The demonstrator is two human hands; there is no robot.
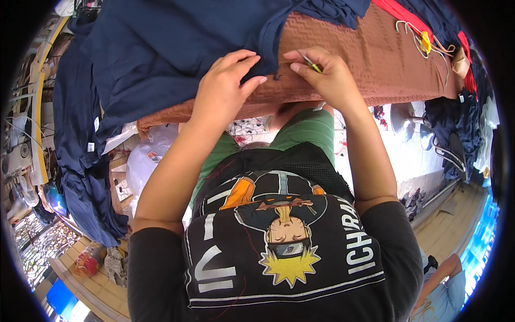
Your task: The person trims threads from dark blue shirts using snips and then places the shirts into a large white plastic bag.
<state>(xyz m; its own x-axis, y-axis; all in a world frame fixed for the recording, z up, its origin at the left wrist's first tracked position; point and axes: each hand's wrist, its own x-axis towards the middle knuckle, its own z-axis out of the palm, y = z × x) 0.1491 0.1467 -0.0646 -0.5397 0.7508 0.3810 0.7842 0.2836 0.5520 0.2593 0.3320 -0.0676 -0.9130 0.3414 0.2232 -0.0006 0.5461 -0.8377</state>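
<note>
A large piece of navy fabric (177,43) is spread over a table covered with brown patterned cloth (322,32). My left hand (225,78) rests at the near edge of the navy piece, its thumb held away from the fingers and nothing visible in its grasp. Just to the right, over the brown cloth, my right hand (330,75) is closed around small snips (315,67) with a pointed metal tip and a yellow-and-black handle. The fabric's hemmed corner lies between the two hands, with a small dark bit beside it. My fingers partly hide the snips.
Tan cords (421,40) and a red strip (402,16) lie at the far right of the table. Navy garments (80,145) hang at the left, near a white plastic bag (147,161). Another person (445,287) is at the lower right.
</note>
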